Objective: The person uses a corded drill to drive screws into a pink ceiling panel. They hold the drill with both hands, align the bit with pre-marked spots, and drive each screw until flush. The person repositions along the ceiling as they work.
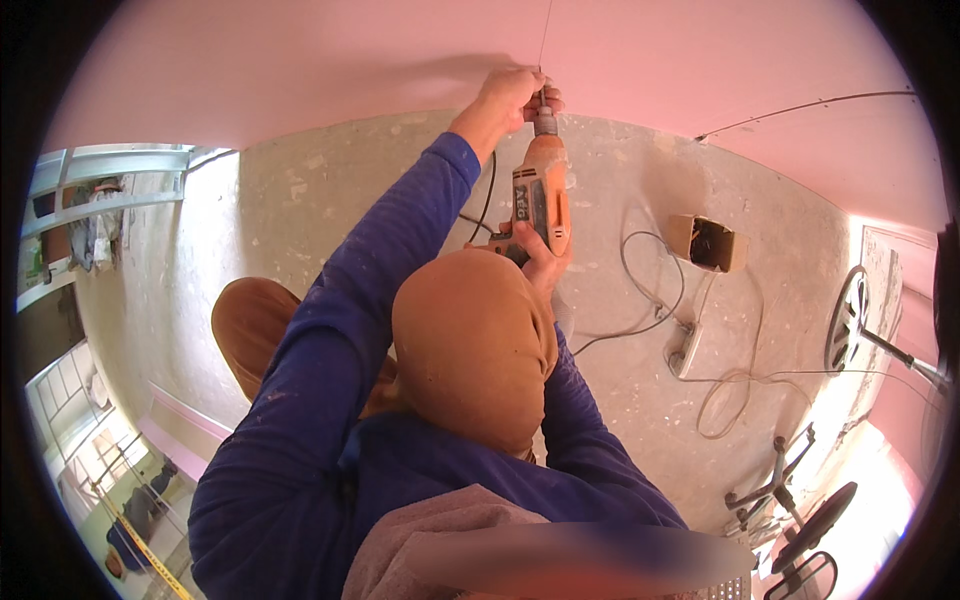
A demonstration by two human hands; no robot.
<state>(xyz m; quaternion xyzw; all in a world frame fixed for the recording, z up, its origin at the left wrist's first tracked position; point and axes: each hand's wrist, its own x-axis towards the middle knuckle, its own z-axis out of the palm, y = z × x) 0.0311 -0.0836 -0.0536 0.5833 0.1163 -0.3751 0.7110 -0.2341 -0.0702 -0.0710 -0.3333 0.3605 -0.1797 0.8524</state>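
Note:
My right hand (546, 259) grips the handle of an orange and grey AEG corded power screwdriver (541, 184), which points away from me at the pink plasterboard wall (360, 60). Around its bit (543, 97), just short of the board, the fingers of my left hand (514, 94) are closed. A small dark tip shows at those fingertips; whether it is a screw or the bit's end cannot be told. Above it runs a thin vertical joint (547, 34) in the plasterboard. My bent knee (472, 345) partly covers the tool's handle and my right wrist.
On the concrete floor (337, 180) at right stand an open cardboard box (709, 244), a power strip (686, 351) and looped cables (652, 236). Farther right are a round-based stand (847, 319) and a swivel chair base (780, 472). A person (135, 525) is at far lower left, near metal framing (112, 210).

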